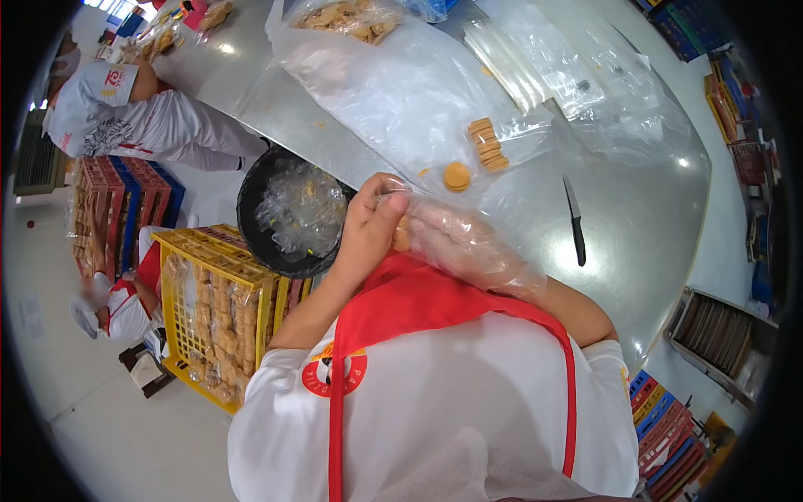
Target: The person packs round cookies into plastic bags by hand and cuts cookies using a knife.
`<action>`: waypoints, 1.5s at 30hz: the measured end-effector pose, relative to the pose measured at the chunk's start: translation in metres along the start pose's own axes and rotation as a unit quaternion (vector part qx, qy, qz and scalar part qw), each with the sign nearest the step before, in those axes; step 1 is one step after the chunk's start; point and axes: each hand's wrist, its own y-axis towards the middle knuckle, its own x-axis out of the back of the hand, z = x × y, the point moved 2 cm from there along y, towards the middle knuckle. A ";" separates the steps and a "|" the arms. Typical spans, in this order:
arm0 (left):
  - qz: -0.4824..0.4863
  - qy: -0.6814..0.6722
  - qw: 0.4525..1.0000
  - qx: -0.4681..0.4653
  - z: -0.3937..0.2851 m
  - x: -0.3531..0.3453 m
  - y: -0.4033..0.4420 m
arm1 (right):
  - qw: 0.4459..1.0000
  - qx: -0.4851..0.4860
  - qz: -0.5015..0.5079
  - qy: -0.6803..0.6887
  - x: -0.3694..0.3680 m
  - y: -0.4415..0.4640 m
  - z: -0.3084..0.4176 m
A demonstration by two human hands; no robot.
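**A clear bag in both hands, biscuits waiting on the counter**

The metal counter carries the work, with a wide plastic sheet spread over its far part. The step in hand looks like working a clear bag close to the chest: it covers the right hand and reaches onto that forearm. The right fingers lie extended beneath the film; whether they grasp anything, I cannot tell. The left hand has its fingers and thumb pinched on the bag's other end. The next move probably calls for keeping that pinch firm while the right hand straightens the film.

The bag is thin, glossy and wrinkled. Farther off, a row of biscuits leans edge to edge, golden brown and evenly thick, among folds of film. Just beside it a round biscuit lies flat. Smallest, a tan piece shows at the left fingers, its shape mostly hidden.
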 end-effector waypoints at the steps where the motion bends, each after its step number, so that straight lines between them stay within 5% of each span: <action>1: 0.003 -0.017 1.000 0.003 0.004 0.001 0.005 | 0.999 0.033 -0.018 -0.010 0.003 -0.001 -0.001; 4: -0.017 -0.044 0.999 -0.005 0.000 0.000 0.020 | 0.996 0.047 -0.066 -0.024 0.021 -0.010 0.006; 6: -0.035 -0.076 0.996 -0.016 0.001 0.002 0.036 | 0.995 -0.058 -0.086 -0.009 0.040 -0.030 0.024; 9: -0.136 0.030 0.987 -0.074 0.011 0.020 0.070 | 0.951 -0.079 -0.267 0.132 0.058 -0.061 0.011; 12: -0.139 -0.009 0.986 -0.091 0.020 0.027 0.111 | 0.913 -0.053 -0.381 0.136 0.073 -0.088 -0.026; 18: -0.132 0.087 0.974 -0.160 0.055 0.042 0.170 | 0.859 -0.087 -0.500 -0.073 0.083 -0.136 -0.093; 21: -0.137 0.100 0.970 -0.176 0.069 0.041 0.182 | 0.822 -0.096 -0.560 -0.022 0.086 -0.152 -0.117; 25: -0.135 0.101 0.973 -0.156 0.073 0.040 0.184 | 0.814 -0.116 -0.568 -0.032 0.081 -0.155 -0.126; 31: -0.137 0.080 0.976 -0.147 0.064 0.039 0.183 | 0.788 -0.048 -0.551 -0.270 0.084 -0.143 -0.150; 39: -0.181 0.141 0.955 -0.189 0.038 0.041 0.158 | 0.802 -0.023 -0.545 -0.244 0.091 -0.144 -0.157; 45: -0.241 0.066 0.940 -0.231 0.008 0.054 0.073 | 0.790 -0.045 -0.557 -0.251 0.087 -0.149 -0.144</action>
